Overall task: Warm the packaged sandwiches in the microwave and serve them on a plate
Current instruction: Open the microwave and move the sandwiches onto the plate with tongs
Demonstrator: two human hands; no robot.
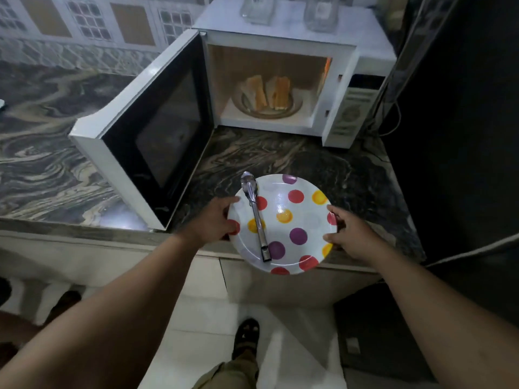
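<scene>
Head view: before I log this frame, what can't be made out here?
- Sandwiches in the microwave: blurred, so wrapping and count are unclear.
- Control panel: markings too small and dim to read.
- Hands, left and right, on the plate: fingers below the rim are hidden.
- Glass containers on top: cut off by the frame's upper edge.
- Tongs: whether locked is unclear.

A round white plate with red, yellow and purple dots sits at the near edge of the dark marbled stone tabletop, partly overhanging it. The left hand grips its rim at 9 o'clock, the right hand at 3 o'clock. Slim steel tongs lie on the plate's left half. At 12 o'clock stands a white microwave, its door swung open to the left; toasted sandwich halves lean upright on a dish inside.
</scene>
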